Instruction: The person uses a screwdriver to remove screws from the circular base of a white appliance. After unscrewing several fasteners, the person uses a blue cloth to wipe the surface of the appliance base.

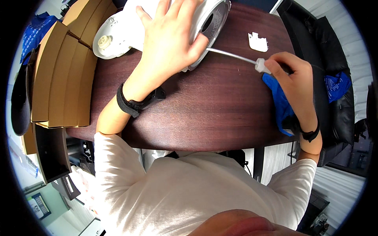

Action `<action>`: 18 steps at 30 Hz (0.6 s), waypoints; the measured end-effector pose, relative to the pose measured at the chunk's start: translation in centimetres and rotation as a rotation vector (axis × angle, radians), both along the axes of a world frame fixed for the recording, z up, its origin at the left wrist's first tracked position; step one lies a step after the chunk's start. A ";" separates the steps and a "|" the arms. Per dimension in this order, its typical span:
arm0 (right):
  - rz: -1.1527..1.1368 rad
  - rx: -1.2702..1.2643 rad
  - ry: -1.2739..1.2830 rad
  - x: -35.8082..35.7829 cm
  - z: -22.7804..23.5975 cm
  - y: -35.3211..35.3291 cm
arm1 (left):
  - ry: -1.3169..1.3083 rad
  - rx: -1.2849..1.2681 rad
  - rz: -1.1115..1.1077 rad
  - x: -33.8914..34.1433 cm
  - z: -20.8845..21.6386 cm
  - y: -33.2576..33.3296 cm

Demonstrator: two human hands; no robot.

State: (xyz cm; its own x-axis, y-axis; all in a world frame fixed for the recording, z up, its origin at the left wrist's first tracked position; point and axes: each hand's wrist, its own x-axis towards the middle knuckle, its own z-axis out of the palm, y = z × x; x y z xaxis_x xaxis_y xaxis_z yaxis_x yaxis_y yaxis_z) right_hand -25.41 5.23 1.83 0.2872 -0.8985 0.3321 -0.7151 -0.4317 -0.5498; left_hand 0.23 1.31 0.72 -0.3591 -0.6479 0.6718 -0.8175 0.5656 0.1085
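My left hand (169, 43) lies spread on a white plastic appliance (135, 34) at the table's far side, whose round grey rim turns to the right. My right hand (293, 74) is closed around the pale, translucent handle of a screwdriver (232, 55). Its metal shaft points left, and the end reaches the appliance's rim beside my left thumb; whether it meets a screw is hidden. Left of the appliance sits a round white part (112, 33) with a cream knob. A small white plastic piece (258, 42) rests beyond the screwdriver.
Brown cardboard boxes (65, 78) stand along the left edge of the dark wooden table (197, 114). Below my right hand, a blue cloth or bag (277, 102) lies at the right edge. A black sofa (332, 118) with another blue bag (337, 86) stands beyond.
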 end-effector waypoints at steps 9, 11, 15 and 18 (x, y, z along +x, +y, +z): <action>0.144 0.021 -0.002 -2.3 -0.2 0.3 | -0.004 0.026 0.012 0.4 -0.3 -0.6; 0.165 -0.024 0.028 -2.1 0.0 0.4 | 0.001 0.016 0.001 0.3 -0.4 -0.5; 0.166 -0.068 0.056 -2.6 0.4 0.1 | 0.019 -0.007 -0.012 0.1 0.1 0.1; 0.122 -0.079 0.033 -2.2 0.4 0.2 | 0.026 0.019 -0.013 0.1 0.1 -0.1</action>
State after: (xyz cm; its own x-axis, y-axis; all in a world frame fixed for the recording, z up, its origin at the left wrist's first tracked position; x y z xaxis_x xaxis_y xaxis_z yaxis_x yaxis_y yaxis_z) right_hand -27.61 5.45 2.26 0.4044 -0.8278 0.3888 -0.6722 -0.5573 -0.4874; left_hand 0.37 1.20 0.87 -0.3502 -0.6562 0.6684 -0.8066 0.5740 0.1409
